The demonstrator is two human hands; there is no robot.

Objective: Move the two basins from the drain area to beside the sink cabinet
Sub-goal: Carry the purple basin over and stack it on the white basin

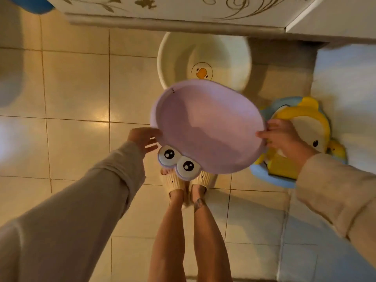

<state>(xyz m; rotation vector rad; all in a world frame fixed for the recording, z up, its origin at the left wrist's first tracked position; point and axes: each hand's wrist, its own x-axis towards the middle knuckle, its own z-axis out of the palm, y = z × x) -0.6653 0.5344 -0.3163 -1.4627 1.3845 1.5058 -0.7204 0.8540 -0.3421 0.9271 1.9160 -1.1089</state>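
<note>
Holding the purple basin [207,127] over my feet, I pinch opposite rims with left hand [142,139] and right hand [282,137] for balance; the white basin [183,58] sits on the floor by the cabinet [162,5].

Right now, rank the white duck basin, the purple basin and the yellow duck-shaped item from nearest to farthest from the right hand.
1. purple basin: right rim held by the right hand.
2. yellow duck-shaped item: floor, just beneath.
3. white duck basin: ahead-left, by the cabinet.
</note>
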